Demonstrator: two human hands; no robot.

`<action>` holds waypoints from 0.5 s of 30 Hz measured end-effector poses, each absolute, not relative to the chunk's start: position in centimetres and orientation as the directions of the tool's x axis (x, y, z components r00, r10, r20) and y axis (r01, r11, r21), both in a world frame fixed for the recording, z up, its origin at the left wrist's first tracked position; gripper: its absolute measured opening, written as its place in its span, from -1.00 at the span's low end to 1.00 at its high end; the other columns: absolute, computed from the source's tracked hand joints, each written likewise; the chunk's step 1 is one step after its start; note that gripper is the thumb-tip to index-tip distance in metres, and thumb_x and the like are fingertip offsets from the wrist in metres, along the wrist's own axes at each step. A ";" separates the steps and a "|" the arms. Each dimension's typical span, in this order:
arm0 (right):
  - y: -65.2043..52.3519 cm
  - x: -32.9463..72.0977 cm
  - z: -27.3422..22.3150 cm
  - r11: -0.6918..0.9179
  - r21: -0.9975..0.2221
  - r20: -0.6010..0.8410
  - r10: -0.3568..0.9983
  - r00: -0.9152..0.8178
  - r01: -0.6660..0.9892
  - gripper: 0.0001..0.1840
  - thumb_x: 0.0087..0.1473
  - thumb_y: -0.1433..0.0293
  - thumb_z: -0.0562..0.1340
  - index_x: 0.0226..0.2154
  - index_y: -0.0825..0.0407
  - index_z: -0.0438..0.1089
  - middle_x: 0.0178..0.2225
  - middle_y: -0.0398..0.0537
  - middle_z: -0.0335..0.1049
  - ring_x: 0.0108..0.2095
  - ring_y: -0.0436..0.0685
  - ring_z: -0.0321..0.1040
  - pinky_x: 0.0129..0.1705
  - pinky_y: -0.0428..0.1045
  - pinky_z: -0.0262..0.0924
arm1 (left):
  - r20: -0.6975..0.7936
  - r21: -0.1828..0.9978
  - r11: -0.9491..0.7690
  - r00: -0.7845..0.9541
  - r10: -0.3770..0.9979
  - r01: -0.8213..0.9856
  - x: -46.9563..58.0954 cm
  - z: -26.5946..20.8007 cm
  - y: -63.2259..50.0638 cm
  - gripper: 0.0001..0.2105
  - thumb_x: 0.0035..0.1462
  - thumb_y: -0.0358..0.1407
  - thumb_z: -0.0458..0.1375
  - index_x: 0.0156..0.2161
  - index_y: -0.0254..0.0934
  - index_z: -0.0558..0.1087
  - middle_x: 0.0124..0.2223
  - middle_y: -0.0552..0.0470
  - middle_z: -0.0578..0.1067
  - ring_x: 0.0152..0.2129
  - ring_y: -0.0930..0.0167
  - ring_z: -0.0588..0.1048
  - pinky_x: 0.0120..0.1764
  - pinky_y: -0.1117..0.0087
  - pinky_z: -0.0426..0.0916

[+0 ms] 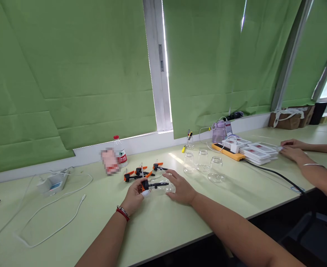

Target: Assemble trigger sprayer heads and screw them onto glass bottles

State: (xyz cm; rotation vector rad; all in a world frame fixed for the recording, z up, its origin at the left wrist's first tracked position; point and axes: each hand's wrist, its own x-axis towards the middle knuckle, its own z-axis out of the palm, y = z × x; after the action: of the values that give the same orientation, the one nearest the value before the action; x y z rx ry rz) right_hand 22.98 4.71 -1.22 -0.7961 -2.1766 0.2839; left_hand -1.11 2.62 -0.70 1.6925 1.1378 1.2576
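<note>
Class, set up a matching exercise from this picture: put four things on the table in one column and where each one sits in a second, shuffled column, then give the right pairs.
Things
1. clear bottle
2. water bottle
3. upturned glass jars
4. white cable

Places
A. standing by the wall, next to a blurred pink thing
B. loose on the table, far left of the person's arms
C. lying on its side between the left hand and the right hand
D. grouped beyond the right hand, near the orange power strip

Pairs: 1-C, 2-A, 3-D, 4-B
</note>
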 end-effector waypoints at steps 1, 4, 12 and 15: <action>4.6 22.9 -1.2 0.778 -0.446 0.604 0.627 -0.493 0.443 -0.20 -0.19 0.45 0.26 0.15 -0.11 0.07 0.16 0.02 -0.01 0.04 0.19 0.18 0.03 0.10 0.17 | 0.311 0.918 -0.333 0.132 0.941 0.214 -1.0 -0.5 2.5 -0.53 -0.14 -0.26 0.27 -0.05 -0.27 0.34 -0.07 -0.13 0.45 -0.19 0.32 0.45 -0.11 0.28 0.34; 4.5 22.8 -1.0 0.769 -0.478 0.602 0.638 -0.480 0.424 -0.20 -0.19 0.46 0.26 0.14 -0.13 0.07 0.16 0.00 -0.01 0.02 0.18 0.20 0.00 0.09 0.20 | 0.292 0.930 -0.314 0.136 0.947 0.192 -0.9 -0.1 2.2 -0.55 -0.15 -0.25 0.28 -0.08 -0.23 0.34 -0.14 -0.06 0.46 -0.23 0.35 0.44 -0.17 0.32 0.35; 4.6 22.7 -1.2 0.795 -0.500 0.608 0.604 -0.515 0.342 -0.14 -0.19 0.41 0.31 0.18 -0.12 0.03 0.19 0.06 -0.03 0.06 0.23 0.13 -0.06 0.10 0.24 | 0.197 0.965 -0.224 0.187 0.962 0.133 -0.6 0.2 1.7 -0.61 -0.04 -0.27 0.21 -0.08 -0.19 0.24 -0.43 0.17 0.30 -0.59 0.55 0.31 -0.53 0.51 0.25; 4.8 22.7 -1.3 0.773 -0.549 0.599 0.628 -0.496 0.317 -0.09 -0.20 0.37 0.34 0.19 -0.14 -0.01 0.20 0.07 -0.05 -0.12 0.15 0.24 -0.18 0.07 0.28 | 0.200 0.972 -0.218 0.178 0.963 0.091 -0.5 0.2 1.6 -0.59 -0.05 -0.28 0.22 -0.06 -0.21 0.24 -0.42 0.15 0.31 -0.57 0.53 0.33 -0.53 0.48 0.28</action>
State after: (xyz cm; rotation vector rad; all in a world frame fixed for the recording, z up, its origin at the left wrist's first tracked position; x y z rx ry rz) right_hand 22.71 4.79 -1.31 -0.7024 -2.1201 0.4695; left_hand -0.54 1.63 0.23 1.5211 1.0529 1.1783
